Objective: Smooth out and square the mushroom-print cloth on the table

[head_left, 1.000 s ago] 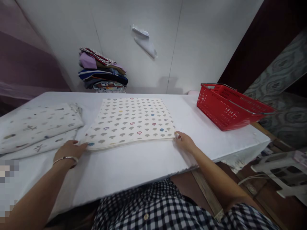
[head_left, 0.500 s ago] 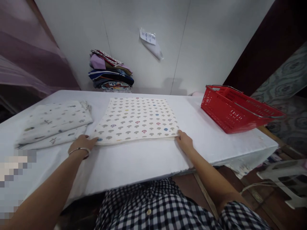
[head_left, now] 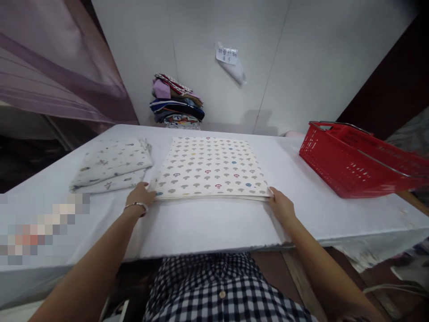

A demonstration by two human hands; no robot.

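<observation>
A folded cream cloth [head_left: 211,167] printed with small mushrooms lies flat in front of me on the white-covered table. At its near left corner my left hand [head_left: 140,197], with a bracelet on the wrist, has its fingers closed on the edge. My right hand [head_left: 280,205] pinches the near right corner between thumb and fingers. The near edge looks slightly raised, with several layers showing. Left of it rests another folded white cloth [head_left: 110,163] with a leaf-like print, close to my left hand but apart from it.
A red plastic basket [head_left: 351,165] with metal handles stands at the table's right. Behind the table is a stack of folded fabrics [head_left: 177,105] against the wall. A paper label [head_left: 227,56] hangs on that wall. The white table's [head_left: 208,232] front edge runs before my body.
The view has turned left, so everything sits further right in the picture. Both hands keep hold of the mushroom cloth's near corners, and its near edge looks a little straighter.
</observation>
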